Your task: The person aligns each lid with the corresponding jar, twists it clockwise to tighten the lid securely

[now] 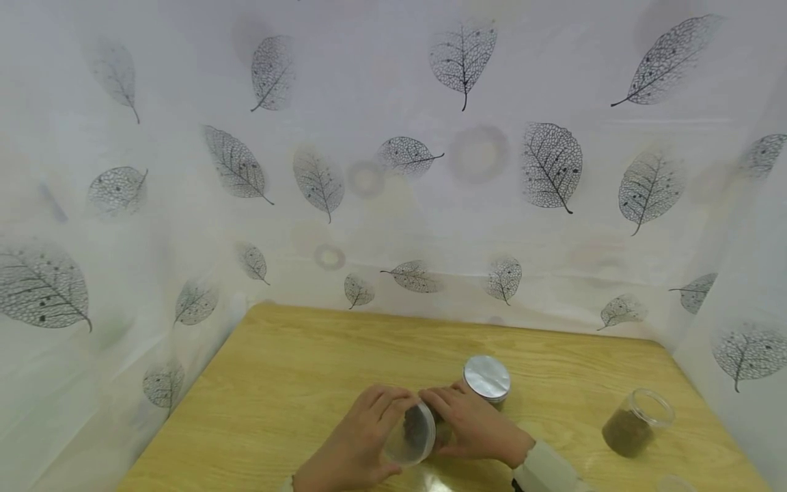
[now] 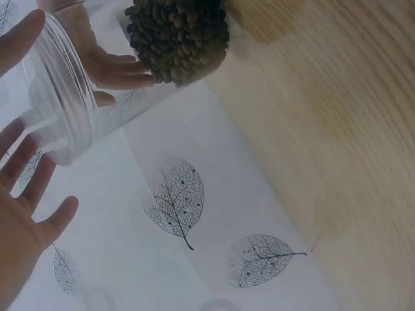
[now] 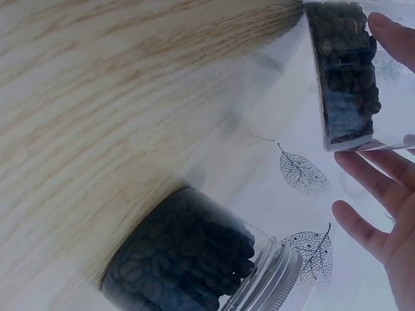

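Note:
A clear jar of dark brown beans (image 2: 180, 42), which look like coffee beans, is held tilted between both hands near the table's front edge. My left hand (image 1: 363, 437) grips its wide ridged end, thumb on one side and fingers on the other. Whether that end is a screwed-on clear lid or the bare rim, I cannot tell. My right hand (image 1: 476, 427) holds the body around the bean-filled part. Just beyond the right hand stands another bean jar (image 3: 188, 253) with a silver lid (image 1: 487, 376).
An uncapped clear jar (image 1: 628, 432) with brown contents stands toward the right of the wood-grain table (image 1: 295, 355). At the lower right edge a clear round piece (image 1: 673, 484) is partly in view. White leaf-printed sheeting (image 1: 393, 225) encloses the back and sides.

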Tool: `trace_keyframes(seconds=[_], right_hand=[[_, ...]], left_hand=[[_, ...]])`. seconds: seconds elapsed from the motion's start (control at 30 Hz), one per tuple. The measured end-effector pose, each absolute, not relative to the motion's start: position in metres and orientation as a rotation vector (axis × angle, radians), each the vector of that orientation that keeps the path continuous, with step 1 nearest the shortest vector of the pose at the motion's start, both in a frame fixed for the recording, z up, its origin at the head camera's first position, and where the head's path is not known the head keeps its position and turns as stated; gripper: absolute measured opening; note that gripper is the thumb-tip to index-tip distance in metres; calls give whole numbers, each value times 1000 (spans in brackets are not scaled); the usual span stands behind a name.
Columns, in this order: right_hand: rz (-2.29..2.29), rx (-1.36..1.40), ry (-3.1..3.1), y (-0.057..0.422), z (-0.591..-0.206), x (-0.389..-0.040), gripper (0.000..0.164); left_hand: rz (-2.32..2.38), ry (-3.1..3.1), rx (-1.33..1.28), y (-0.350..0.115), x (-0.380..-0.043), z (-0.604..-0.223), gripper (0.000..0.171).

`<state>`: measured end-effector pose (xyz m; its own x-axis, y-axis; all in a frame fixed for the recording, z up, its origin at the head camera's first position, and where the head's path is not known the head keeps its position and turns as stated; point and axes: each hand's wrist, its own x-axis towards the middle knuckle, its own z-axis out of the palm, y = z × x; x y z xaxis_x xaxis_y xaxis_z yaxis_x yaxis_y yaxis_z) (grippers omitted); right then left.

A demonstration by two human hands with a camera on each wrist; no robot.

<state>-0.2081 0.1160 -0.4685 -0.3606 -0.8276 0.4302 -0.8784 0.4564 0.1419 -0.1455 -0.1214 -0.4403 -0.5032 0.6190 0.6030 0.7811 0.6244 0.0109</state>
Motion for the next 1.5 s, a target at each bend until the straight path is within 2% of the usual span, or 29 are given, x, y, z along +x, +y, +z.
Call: trace_keyframes(seconds=[0.2,0.4,0.57,1.27,1.5], right_hand=[[151,1415,-2276,115,-470,-207,89],[142,1391,-2301,114,-469,-206,92],[139,1380,-2316,114,-469,-206,93],[88,1437,-2311,115,-465,-209,90],[120,1447,-2316,115,-465,-208,91]], left_hand=[[-445,-2340,-958,-117,-139,-441,117],[-455,-2353,-701,-107,-132,-445,110],[-470,-2391,-606,-105,-129,-451,105],[-423,-2409,-1043,-124,-144,-439,103],[-469,-2418,-996,-123,-142,-441,118]])
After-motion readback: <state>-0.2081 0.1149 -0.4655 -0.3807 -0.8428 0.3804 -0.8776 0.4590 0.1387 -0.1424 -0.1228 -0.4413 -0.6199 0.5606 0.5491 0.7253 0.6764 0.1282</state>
